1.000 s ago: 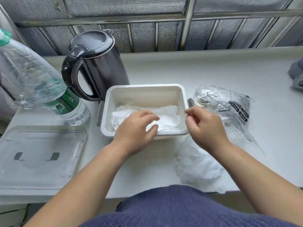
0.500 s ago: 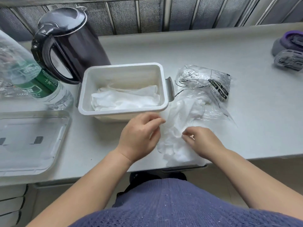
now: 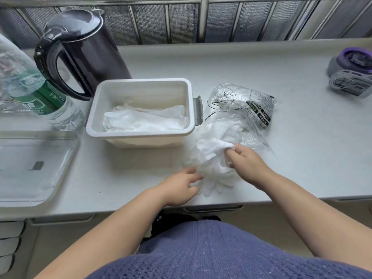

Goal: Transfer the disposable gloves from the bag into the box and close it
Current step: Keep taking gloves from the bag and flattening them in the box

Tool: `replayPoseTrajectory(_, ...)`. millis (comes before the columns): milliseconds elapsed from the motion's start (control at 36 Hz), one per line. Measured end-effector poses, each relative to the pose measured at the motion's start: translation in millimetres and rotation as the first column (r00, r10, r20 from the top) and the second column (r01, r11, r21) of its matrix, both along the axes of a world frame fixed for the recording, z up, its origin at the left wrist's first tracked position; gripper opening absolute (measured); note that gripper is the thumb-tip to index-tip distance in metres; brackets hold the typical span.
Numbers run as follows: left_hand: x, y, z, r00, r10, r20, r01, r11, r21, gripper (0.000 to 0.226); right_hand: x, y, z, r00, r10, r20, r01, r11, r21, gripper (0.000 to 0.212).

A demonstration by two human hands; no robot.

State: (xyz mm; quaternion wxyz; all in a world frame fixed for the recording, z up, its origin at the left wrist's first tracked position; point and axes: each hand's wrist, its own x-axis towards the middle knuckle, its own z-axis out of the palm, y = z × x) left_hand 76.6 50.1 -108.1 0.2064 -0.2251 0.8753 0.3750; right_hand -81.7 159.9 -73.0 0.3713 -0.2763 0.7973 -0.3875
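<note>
Starting at the left, what stands on the desk?

A water bottle leans at the edge, a clear lid lies flat in front of it, and a dark kettle stands upright behind the box. The box is uncovered, with folded gloves lying in its bottom.

And the person's hands?

The left hand is low over the near part of the desk, its fingertips at the near side of the heap of gloves. Blur hides whether its grip pinches anything. The right hand has its grip curled round a bunch at the top of that heap, which lies on the desk just right of the box.

Where is the bag?

Behind the heap, crumpled on the desk beside the box's grey latch, with white showing through its clear film. A purple and grey object sits at the far right, well apart.
</note>
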Motion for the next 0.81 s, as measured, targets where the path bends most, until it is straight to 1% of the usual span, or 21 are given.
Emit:
replayPoseTrajectory(28,-2,0,1,1.0,0.025,-0.001,-0.025,1.0,0.001,0.048,-2,-2,4,0.996,-0.051,0.079,0.054,0.998,-0.032,0.024)
replayPoseTrajectory(83,-7,0,5,0.996,0.078,-0.037,-0.078,0.997,0.002,0.048,-7,-6,16,0.977,-0.088,0.195,0.109,0.989,-0.096,0.023)
replayPoseTrajectory(139,-11,-1,13,0.977,0.173,-0.124,-0.174,0.985,0.004,0.044,-11,-11,28,0.959,-0.088,0.268,0.132,0.98,-0.151,0.024)
replayPoseTrajectory(167,-13,-2,19,0.951,0.255,-0.176,-0.252,0.967,0.039,0.042,-12,-14,33,0.95,-0.084,0.301,0.142,0.974,-0.177,0.025)
replayPoseTrajectory(194,-15,-2,26,0.913,0.348,-0.213,-0.333,0.937,0.107,0.04,-13,-16,37,0.94,-0.082,0.332,0.155,0.967,-0.2,0.027)
replayPoseTrajectory(250,-18,-1,41,0.819,0.518,-0.245,-0.435,0.84,0.323,0.036,-14,-20,43,0.919,-0.08,0.387,0.182,0.955,-0.234,0.029)
replayPoseTrajectory(278,-20,-1,49,0.782,0.567,-0.257,-0.433,0.792,0.431,0.03,-15,-22,46,0.905,-0.07,0.42,0.189,0.95,-0.249,0.03)
replayPoseTrajectory(333,-24,0,64,0.742,0.61,-0.276,-0.378,0.722,0.579,0.021,-15,-26,53,0.844,-0.016,0.536,0.197,0.939,-0.281,0.034)
replayPoseTrajectory(361,-25,0,70,0.725,0.634,-0.268,-0.359,0.68,0.639,0.024,-14,-28,58,0.8,0.015,0.6,0.199,0.937,-0.289,0.035)
replayPoseTrajectory(417,-27,-3,79,0.687,0.691,-0.226,-0.345,0.583,0.735,0.043,-14,-32,65,0.715,0.066,0.696,0.191,0.939,-0.285,0.039)
replayPoseTrajectory(444,-27,-6,82,0.667,0.715,-0.208,-0.338,0.54,0.771,0.049,-14,-35,69,0.681,0.103,0.725,0.154,0.948,-0.28,0.042)
replayPoseTrajectory(472,-26,-9,86,0.649,0.735,-0.197,-0.327,0.503,0.8,0.049,-14,-36,73,0.654,0.153,0.741,0.099,0.954,-0.284,0.045)
replayPoseTrajectory(556,-24,-20,94,0.589,0.79,-0.172,-0.282,0.4,0.872,0.039,-12,-43,83,0.546,0.356,0.758,-0.084,0.924,-0.373,0.047)
replayPoseTrajectory(583,-24,-23,96,0.572,0.801,-0.175,-0.28,0.392,0.876,0.041,-12,-44,84,0.524,0.414,0.744,-0.14,0.904,-0.405,0.052)
replayPoseTrajectory(611,-22,-27,98,0.559,0.808,-0.187,-0.293,0.404,0.867,0.046,-12,-47,86,0.524,0.461,0.716,-0.197,0.883,-0.425,0.055)
replayPoseTrajectory(667,-18,-37,100,0.535,0.816,-0.219,-0.32,0.436,0.841,0.061,-7,-55,89,0.555,0.512,0.656,-0.292,0.858,-0.422,0.05)
replayPoseTrajectory(750,-7,-52,102,0.482,0.838,-0.255,-0.316,0.437,0.842,0.091,2,-68,96,0.59,0.537,0.604,-0.41,0.843,-0.348,0.039)
replayPoseTrajectory(778,-4,-56,103,0.476,0.836,-0.273,-0.299,0.445,0.844,0.093,3,-72,97,0.59,0.547,0.593,-0.444,0.834,-0.327,0.036)
replayPoseTrajectory(806,-2,-59,104,0.48,0.829,-0.285,-0.291,0.457,0.841,0.089,3,-76,99,0.587,0.554,0.59,-0.465,0.827,-0.315,0.033)
